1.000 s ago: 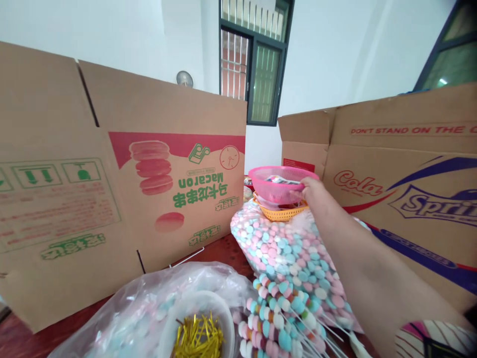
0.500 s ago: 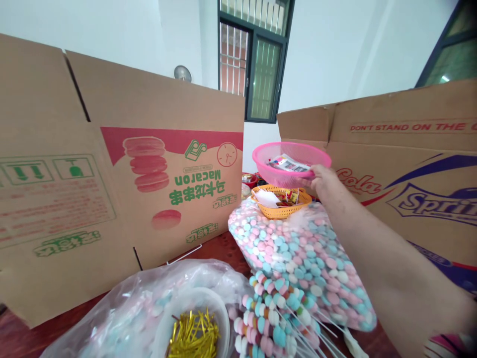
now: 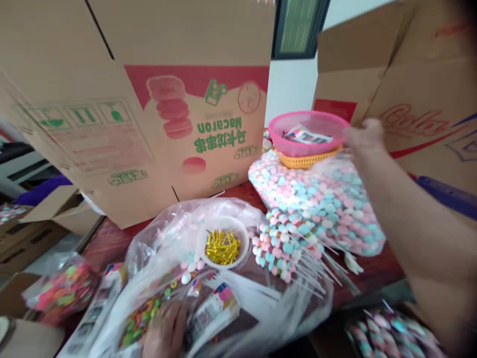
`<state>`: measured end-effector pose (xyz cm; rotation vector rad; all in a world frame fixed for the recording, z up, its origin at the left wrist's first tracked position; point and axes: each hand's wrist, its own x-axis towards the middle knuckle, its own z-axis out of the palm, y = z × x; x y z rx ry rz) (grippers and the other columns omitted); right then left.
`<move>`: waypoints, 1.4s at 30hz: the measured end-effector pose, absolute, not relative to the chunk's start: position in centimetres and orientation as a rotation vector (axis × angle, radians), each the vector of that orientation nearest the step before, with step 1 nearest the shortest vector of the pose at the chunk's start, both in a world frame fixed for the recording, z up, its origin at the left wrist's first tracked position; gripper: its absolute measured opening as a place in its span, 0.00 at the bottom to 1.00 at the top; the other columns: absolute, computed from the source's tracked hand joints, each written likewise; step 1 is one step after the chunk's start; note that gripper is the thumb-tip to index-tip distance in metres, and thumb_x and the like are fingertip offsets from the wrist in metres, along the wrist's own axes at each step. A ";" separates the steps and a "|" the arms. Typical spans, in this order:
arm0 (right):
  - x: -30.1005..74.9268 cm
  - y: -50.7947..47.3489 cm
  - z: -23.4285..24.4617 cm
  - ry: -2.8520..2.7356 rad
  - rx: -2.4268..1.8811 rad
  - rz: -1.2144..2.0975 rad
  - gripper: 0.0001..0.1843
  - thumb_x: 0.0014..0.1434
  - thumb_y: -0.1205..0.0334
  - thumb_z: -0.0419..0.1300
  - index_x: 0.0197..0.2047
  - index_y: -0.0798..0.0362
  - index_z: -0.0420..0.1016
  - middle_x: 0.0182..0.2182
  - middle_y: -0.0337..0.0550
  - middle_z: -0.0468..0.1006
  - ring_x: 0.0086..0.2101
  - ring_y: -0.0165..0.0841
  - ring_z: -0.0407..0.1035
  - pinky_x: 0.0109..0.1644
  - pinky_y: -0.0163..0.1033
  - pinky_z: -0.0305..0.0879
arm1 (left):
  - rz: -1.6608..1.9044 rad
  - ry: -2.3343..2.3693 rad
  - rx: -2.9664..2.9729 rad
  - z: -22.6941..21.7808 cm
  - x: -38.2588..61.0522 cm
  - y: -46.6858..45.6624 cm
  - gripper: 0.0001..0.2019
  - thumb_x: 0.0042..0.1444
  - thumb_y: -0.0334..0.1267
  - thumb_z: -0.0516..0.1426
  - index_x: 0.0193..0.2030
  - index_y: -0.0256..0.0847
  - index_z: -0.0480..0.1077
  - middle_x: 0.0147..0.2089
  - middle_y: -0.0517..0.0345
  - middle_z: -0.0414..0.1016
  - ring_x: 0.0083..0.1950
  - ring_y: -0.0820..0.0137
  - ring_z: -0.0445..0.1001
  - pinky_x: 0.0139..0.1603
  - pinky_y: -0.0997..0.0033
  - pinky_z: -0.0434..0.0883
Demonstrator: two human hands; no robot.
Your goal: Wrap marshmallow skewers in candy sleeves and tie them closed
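A pink plastic basket (image 3: pixel 311 147) with printed packets (image 3: pixel 307 135) in it rests on an orange basket (image 3: pixel 303 161). My right hand (image 3: pixel 367 136) is at the pink basket's right rim, fingers closed on it, somewhat blurred. Underneath lies a big clear bag of pink, blue and white candies (image 3: pixel 298 181). At the bottom, my left hand (image 3: pixel 166 330) lies with fingers stretched out over colourful ring candies (image 3: pixel 143 318), beside a printed packet (image 3: pixel 214 311). A white bowl (image 3: pixel 244 238) of gold twist ties (image 3: pixel 222 247) and a bunch of candy skewers (image 3: pixel 278 243) lie farther forward.
A tall macaron carton (image 3: pixel 212 124) stands at the back left, and a Cola carton (image 3: pixel 410 112) at the right. A bag of bright candies (image 3: pixel 67 286) lies at the left edge. More wrapped skewers (image 3: pixel 391 333) are low on the right.
The pink basket has come down onto the orange basket, my right hand still at its rim. The view has tilted down, and my left hand now shows at the bottom.
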<state>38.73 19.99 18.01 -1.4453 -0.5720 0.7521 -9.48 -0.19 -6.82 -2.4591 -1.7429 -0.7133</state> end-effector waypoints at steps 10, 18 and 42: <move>17.6 -1.3 -0.7 -1.832 -1.188 1.112 0.09 0.57 0.60 0.56 0.35 0.56 0.75 0.29 0.43 0.77 0.31 0.32 0.70 0.35 0.36 0.65 | -0.789 -1.612 -3.207 -0.2 -0.5 -0.1 0.16 0.65 0.43 0.46 0.36 0.41 0.72 0.30 0.57 0.75 0.31 0.70 0.73 0.31 0.74 0.69; 23.8 2.0 0.7 -1.885 -1.715 0.440 0.16 0.60 0.59 0.53 0.22 0.53 0.68 0.22 0.41 0.71 0.27 0.31 0.65 0.33 0.35 0.60 | -1.195 -1.829 -3.036 -1.3 -0.7 -1.3 0.15 0.63 0.43 0.51 0.29 0.39 0.72 0.25 0.61 0.74 0.27 0.73 0.71 0.28 0.77 0.68; 30.2 -1.6 2.9 -2.449 -0.958 -0.065 0.16 0.60 0.70 0.52 0.46 0.45 0.74 0.25 0.41 0.75 0.27 0.35 0.69 0.31 0.41 0.60 | -1.325 -1.464 -2.902 -0.5 -5.3 -1.4 0.10 0.64 0.39 0.51 0.38 0.43 0.74 0.39 0.56 0.80 0.41 0.68 0.76 0.49 0.62 0.67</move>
